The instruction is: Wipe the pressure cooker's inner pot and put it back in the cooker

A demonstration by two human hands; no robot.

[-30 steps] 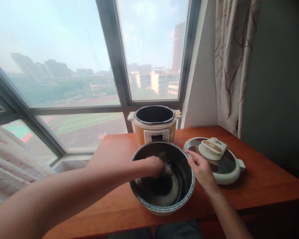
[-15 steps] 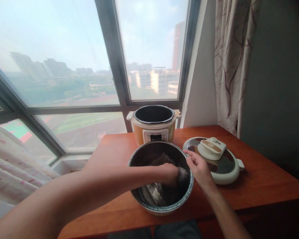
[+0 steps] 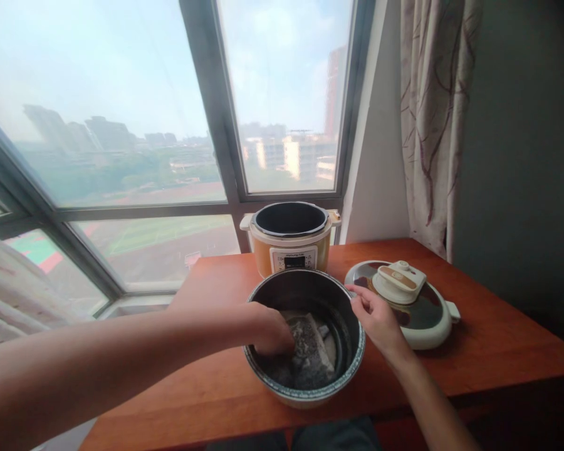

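One left hand [image 3: 273,335] reached down inside the one dark pot [image 3: 305,394], fingers curled onto a single grey cloth [image 3: 310,351] lying on the pot's bottom. The pot sat on the wooden table [image 3: 498,338] at the near edge. At its 12 o'clock stood one cooker [image 3: 291,241], open. The right hand [image 3: 378,319] pinched the pot's rim at 2 o'clock. One lid [image 3: 407,300] lay at 3 o'clock, just beside the pot.
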